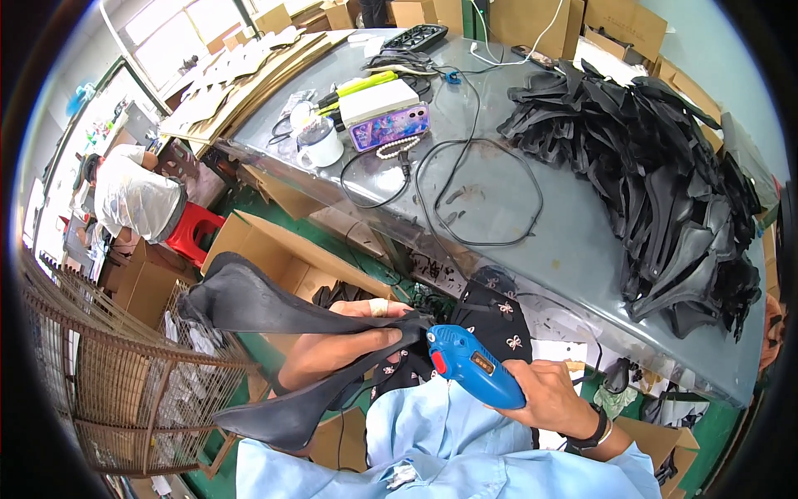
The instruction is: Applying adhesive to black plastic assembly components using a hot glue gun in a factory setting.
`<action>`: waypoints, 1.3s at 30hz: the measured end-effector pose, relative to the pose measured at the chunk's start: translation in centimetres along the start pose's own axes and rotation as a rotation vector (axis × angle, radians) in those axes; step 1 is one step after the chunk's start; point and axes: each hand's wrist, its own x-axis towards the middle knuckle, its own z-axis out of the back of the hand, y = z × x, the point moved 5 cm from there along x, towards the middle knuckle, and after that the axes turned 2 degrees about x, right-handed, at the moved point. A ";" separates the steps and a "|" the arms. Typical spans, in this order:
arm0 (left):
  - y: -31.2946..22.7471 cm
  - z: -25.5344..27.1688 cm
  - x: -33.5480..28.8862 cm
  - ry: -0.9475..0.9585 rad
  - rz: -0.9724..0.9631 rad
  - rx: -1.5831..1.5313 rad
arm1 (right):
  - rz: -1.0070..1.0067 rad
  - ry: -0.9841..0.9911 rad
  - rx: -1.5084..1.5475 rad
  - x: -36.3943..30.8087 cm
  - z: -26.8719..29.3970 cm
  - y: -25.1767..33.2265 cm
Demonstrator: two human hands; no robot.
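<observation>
1. The left hand (370, 338), at the centre of the frame, pinches the narrow end of a black piece (266, 303) between thumb and fingers; some fingertips are hidden, so their exact grip there cannot be told
2. The black piece spreads toward the left of the frame in two broad wings, one above the forearm and one below it, probably because holding only the tip leaves the wide parts to hang out of the way
3. The right hand (544, 401), lower right of centre, is curled round the rear of a blue tool (475, 366), whose red button faces up and whose nose points at the pinched tip; whether nose and tip touch cannot be told
4. The two hands sit close over the lap, perhaps to keep the tip steady and well in sight
5. A heap of similar black pieces (665, 200) covers the right of the grey table (582, 266), seemingly within easy reach of the right hand
6. An open cardboard box (249, 237) stands left of centre beside the knees, with black pieces inside, a spot that suits dropping things in
7. At the upper middle, a phone (389, 126) in a purple case stands against a white box (378, 98), likely propped for viewing, with a white mug (320, 150) just beside
</observation>
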 end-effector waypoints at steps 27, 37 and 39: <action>-3.4 0.7 -0.5 -0.249 -0.795 -0.300 | -0.035 -0.052 0.038 1.2 -1.7 0.5; 0.3 0.2 -0.4 -0.609 -0.914 -0.440 | -0.058 -0.054 0.110 1.5 -2.0 1.1; 0.9 -0.1 -0.3 -0.613 -0.931 -0.440 | -0.076 -0.048 0.144 1.6 -2.1 1.3</action>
